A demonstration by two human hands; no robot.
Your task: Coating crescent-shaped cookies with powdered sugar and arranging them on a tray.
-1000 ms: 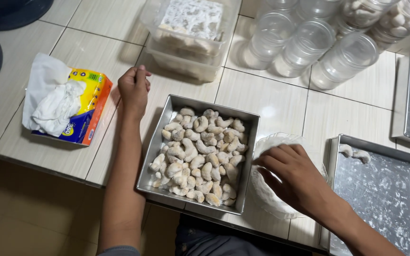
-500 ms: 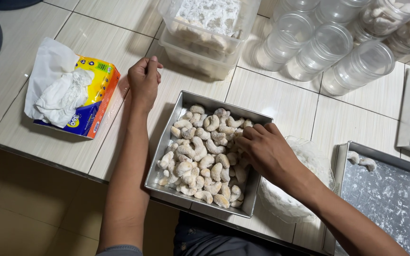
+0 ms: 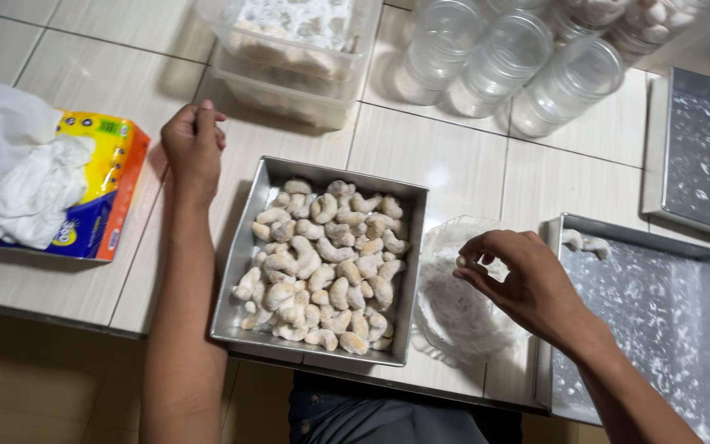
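Observation:
A square metal tray (image 3: 250,271) full of pale crescent-shaped cookies (image 3: 322,263) lies on the tiled floor in front of me. My left hand (image 3: 193,148) rests on the floor beside the tray's far left corner, fingers curled, holding nothing I can see. My right hand (image 3: 519,284) hovers over a clear plastic bag of white powder (image 3: 454,316) just right of the tray, and its fingertips pinch one small cookie (image 3: 462,261).
A yellow tissue box (image 3: 84,189) with white tissue lies at the left. Clear plastic tubs of cookies (image 3: 297,49) and several empty clear jars (image 3: 503,57) stand at the back. Two powdery metal trays (image 3: 659,321) (image 3: 704,148) lie at the right.
My right hand reached from the powder bag into the cookie tray, then moved back over the bag with a cookie in its fingertips. My left hand stayed put.

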